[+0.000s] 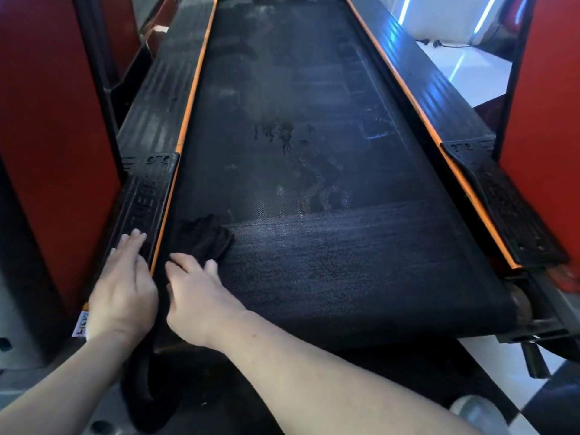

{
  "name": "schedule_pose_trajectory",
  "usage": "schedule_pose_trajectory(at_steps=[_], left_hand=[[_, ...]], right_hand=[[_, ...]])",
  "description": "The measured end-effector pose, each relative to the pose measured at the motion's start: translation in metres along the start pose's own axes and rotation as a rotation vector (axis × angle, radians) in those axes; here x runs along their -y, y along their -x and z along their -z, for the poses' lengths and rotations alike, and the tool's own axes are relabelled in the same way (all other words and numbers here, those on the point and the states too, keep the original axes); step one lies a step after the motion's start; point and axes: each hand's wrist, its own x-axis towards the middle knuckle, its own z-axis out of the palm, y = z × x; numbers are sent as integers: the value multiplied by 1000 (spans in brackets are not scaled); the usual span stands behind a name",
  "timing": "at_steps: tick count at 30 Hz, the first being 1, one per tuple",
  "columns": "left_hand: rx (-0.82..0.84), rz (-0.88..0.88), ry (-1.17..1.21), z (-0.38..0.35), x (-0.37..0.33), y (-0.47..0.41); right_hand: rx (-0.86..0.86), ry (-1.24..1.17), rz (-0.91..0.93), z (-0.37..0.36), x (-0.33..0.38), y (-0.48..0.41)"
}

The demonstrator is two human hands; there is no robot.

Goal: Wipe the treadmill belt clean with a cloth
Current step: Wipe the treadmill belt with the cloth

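Observation:
The black treadmill belt runs away from me, dusty and spotted in the middle, darker and streaked across its near part. A black cloth lies bunched on the belt near its left edge. My right hand rests on the cloth's near end, fingers pressing it down. My left hand lies flat, fingers spread, on the left side rail beside the orange trim strip. A dark strip, perhaps part of the cloth, hangs down between my hands off the belt's near end.
The right side rail with orange trim borders the belt. Red uprights stand close on both sides. A rear roller shows at the belt's right corner. White glossy floor lies beyond at the right.

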Motion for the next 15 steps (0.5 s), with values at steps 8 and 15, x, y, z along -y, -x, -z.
schedule_pose_trajectory(at_steps=[8,15], left_hand=[[68,-40,-136,-6,11,-8],[97,-57,-220,-7,11,-9]], right_hand=[[-112,106,87,1,-25,5],[-189,145,57,32,-58,35]])
